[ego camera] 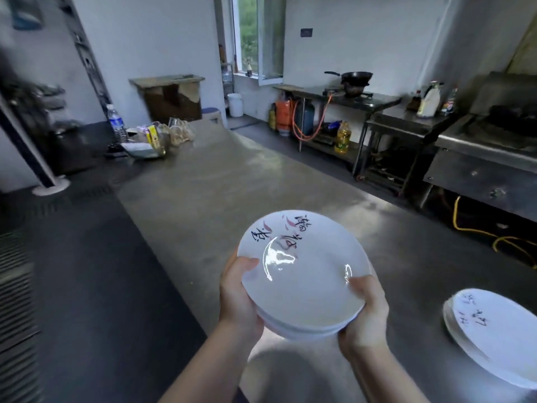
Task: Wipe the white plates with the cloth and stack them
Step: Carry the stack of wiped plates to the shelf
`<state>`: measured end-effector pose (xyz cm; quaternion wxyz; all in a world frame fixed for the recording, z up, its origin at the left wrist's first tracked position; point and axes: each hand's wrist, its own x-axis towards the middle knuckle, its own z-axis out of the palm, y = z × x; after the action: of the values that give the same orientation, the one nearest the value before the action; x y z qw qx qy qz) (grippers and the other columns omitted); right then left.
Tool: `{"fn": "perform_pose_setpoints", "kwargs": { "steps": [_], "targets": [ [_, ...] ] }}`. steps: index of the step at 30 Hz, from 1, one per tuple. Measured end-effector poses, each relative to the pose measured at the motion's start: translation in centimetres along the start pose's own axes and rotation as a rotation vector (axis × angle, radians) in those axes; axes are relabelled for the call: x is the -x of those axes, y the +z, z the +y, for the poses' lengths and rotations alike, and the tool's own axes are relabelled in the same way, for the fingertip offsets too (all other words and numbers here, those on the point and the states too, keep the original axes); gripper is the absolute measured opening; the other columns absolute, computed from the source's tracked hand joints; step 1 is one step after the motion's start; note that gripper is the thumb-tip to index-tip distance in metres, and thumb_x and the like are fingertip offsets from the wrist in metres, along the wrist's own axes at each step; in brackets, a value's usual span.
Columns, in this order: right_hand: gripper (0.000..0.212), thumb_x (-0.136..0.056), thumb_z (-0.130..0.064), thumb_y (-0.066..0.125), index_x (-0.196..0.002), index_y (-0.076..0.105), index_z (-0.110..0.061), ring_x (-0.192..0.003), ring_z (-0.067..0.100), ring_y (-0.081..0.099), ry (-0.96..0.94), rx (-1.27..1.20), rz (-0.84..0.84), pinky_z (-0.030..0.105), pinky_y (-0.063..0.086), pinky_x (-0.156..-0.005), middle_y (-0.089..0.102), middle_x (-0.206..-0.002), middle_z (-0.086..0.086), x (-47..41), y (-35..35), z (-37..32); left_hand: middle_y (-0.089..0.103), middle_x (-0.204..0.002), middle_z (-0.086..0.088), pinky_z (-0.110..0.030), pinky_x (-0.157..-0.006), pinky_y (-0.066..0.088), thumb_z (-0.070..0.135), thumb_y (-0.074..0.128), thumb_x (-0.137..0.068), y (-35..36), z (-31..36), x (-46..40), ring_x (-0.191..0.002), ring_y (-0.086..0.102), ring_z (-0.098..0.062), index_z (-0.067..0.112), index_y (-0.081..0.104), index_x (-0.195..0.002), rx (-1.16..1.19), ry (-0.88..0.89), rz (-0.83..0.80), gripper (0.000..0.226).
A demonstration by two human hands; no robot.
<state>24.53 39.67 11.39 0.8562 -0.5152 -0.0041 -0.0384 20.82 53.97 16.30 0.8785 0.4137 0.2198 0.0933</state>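
Observation:
I hold a small stack of white plates (305, 280) with black and pink writing above the steel table (203, 193). My left hand (239, 298) grips the stack's left rim, thumb on top. On the right rim my right hand (364, 312) grips the same stack, thumb over the edge. A second stack of white plates (494, 333) with black writing lies on the table at the lower right. No cloth is visible.
At the table's far left end stand a water bottle (116, 122), bags and packets (157, 138). Right of the aisle are a steel counter with a wok (356, 77), gas cylinders (286, 116), an oil bottle (343, 138) and a steel stove unit (479, 158).

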Motion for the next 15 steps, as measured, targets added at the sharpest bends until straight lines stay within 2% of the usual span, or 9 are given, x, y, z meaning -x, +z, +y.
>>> {"fn": "perform_pose_setpoints", "kwargs": {
  "steps": [2,4,6,7,9,13,15],
  "targets": [
    [0.033,-0.058,-0.026,0.050,-0.084,0.069,-0.018,-0.076,0.022,0.057,0.032,-0.002,-0.011,0.035,0.041,-0.068,0.062,-0.080,0.005,0.8,3.7,1.9,0.063,-0.103,-0.026,-0.046,-0.084,0.045,0.022,0.053,-0.063,-3.3,2.3,-1.1,-0.095,0.059,-0.041,-0.007,0.059,-0.117,0.027,0.042,0.027,0.062],
    [0.026,-0.058,-0.023,0.048,-0.076,0.067,-0.020,-0.072,0.021,0.057,0.069,-0.020,-0.022,0.030,0.045,-0.060,0.062,-0.076,0.005,1.5,7.1,3.7,0.063,-0.092,-0.020,-0.038,-0.074,0.048,0.019,0.050,-0.070,-6.4,4.2,-2.1,-0.088,0.059,-0.035,-0.002,0.060,-0.112,0.024,0.090,0.031,0.048],
    [0.024,-0.060,-0.021,0.045,-0.073,0.065,-0.021,-0.072,0.021,0.055,0.087,-0.036,-0.043,0.030,0.044,-0.059,0.059,-0.076,0.006,1.9,9.9,5.2,0.063,-0.086,-0.018,-0.035,-0.069,0.047,0.012,0.043,-0.081,-8.9,6.0,-2.8,-0.086,0.058,-0.033,0.000,0.060,-0.108,0.030,0.125,0.038,0.034],
    [0.026,-0.061,-0.021,0.044,-0.075,0.066,-0.022,-0.073,0.021,0.055,0.088,-0.036,-0.061,0.030,0.044,-0.059,0.059,-0.077,0.006,2.1,11.4,5.9,0.063,-0.086,-0.019,-0.036,-0.070,0.047,0.009,0.041,-0.082,-10.2,7.0,-3.2,-0.086,0.058,-0.033,-0.001,0.060,-0.108,0.037,0.134,0.038,0.034],
    [0.032,-0.062,-0.020,0.043,-0.082,0.069,-0.023,-0.072,0.020,0.060,0.087,-0.029,-0.103,0.029,0.048,-0.057,0.064,-0.079,0.003,2.3,14.1,7.5,0.065,-0.090,-0.021,-0.037,-0.071,0.049,0.014,0.045,-0.076,-12.3,9.0,-3.9,-0.084,0.062,-0.035,-0.003,0.063,-0.109,0.032,0.163,0.035,0.041],
    [0.040,-0.062,-0.021,0.043,-0.091,0.070,-0.020,-0.076,0.022,0.065,0.112,-0.036,-0.186,0.028,0.053,-0.057,0.068,-0.086,0.007,1.8,18.5,10.3,0.068,-0.097,-0.026,-0.036,-0.064,0.056,0.020,0.052,-0.061,-15.9,12.2,-5.5,-0.081,0.066,-0.035,-0.004,0.066,-0.108,0.027,0.171,0.093,0.055],
    [0.041,-0.062,-0.022,0.044,-0.094,0.069,-0.018,-0.079,0.024,0.065,0.135,-0.024,-0.216,0.030,0.053,-0.059,0.068,-0.089,0.009,1.0,20.2,11.4,0.067,-0.109,-0.031,-0.041,-0.072,0.055,0.021,0.051,-0.061,-17.3,13.2,-6.6,-0.088,0.066,-0.039,-0.003,0.064,-0.117,0.036,0.158,0.129,0.062]
  ]
}}
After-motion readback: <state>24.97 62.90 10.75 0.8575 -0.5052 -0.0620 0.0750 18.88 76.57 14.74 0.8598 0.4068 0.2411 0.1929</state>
